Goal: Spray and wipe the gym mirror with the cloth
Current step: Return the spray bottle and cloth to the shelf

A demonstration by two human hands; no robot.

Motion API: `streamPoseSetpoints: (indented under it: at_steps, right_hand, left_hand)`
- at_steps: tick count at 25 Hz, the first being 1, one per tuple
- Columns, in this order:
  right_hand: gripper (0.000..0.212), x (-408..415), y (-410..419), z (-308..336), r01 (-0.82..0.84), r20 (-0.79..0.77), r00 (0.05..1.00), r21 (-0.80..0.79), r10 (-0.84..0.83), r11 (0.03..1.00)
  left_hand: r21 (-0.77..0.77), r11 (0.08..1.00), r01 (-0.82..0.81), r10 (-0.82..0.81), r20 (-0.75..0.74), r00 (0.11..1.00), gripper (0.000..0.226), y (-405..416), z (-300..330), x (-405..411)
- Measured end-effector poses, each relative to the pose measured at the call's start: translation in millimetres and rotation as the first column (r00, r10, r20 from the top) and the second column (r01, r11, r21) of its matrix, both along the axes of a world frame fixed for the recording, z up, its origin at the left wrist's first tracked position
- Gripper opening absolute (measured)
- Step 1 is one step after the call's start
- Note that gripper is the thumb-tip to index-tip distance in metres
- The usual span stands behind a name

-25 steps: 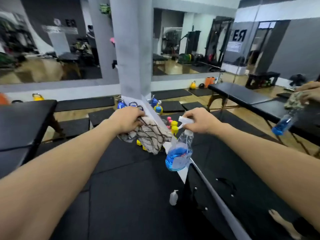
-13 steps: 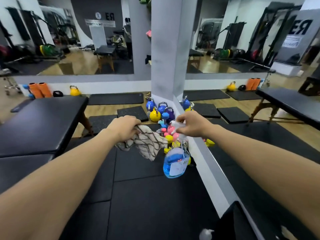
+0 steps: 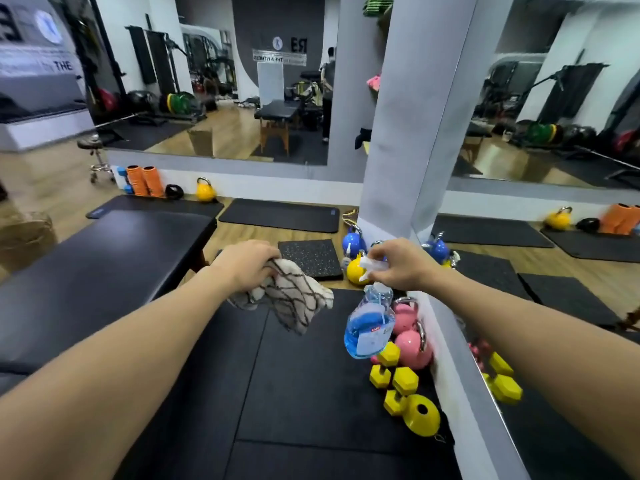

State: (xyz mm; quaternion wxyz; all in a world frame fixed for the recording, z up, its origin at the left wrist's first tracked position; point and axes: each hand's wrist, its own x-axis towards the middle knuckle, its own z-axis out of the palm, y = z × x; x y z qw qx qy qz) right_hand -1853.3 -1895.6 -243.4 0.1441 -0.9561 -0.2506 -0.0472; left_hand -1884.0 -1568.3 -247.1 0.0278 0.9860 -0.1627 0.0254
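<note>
Both bare forearms extend forward from the lower corners of the view, converging toward the centre. The left hand (image 3: 247, 263) is held palm down, knuckles up, its fingers curled in a closed grip round a bunched cream cloth with a brown line pattern (image 3: 294, 301), which hangs below and to the right of the hand. The right hand (image 3: 398, 263) sits level with the left and well apart from it, wrist straight, fingers curled round the white trigger head of a clear plastic spray bottle of blue liquid (image 3: 369, 327), which hangs tilted beneath that hand.
</note>
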Motion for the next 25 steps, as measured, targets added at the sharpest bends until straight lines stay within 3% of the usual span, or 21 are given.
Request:
streamPoseSetpoints:
  at_steps: [7,14,20,25]
  right_hand:
    - [0.022,238,33,10,0.053,0.005,0.999,0.059,-0.054,0.997]
    - [0.016,492,54,-7,0.106,0.0,0.994,0.089,-0.107,0.99]
    - [0.009,723,79,14,0.073,-0.011,0.997,0.039,-0.073,0.997]
    - [0.023,914,115,20,0.045,0.056,0.997,-0.004,-0.045,0.999]
  left_hand:
    - [0.029,1.0,-0.009,0.009,0.004,1.0,0.029,50,1,249]
    - [0.037,0.999,-0.017,0.017,0.005,1.0,0.033,69,-16,503]
    - [-0.004,0.998,-0.07,0.07,0.021,0.997,0.035,91,-2,712]
    - [-0.02,0.998,-0.06,0.062,0.073,0.995,0.036,130,-2,899]
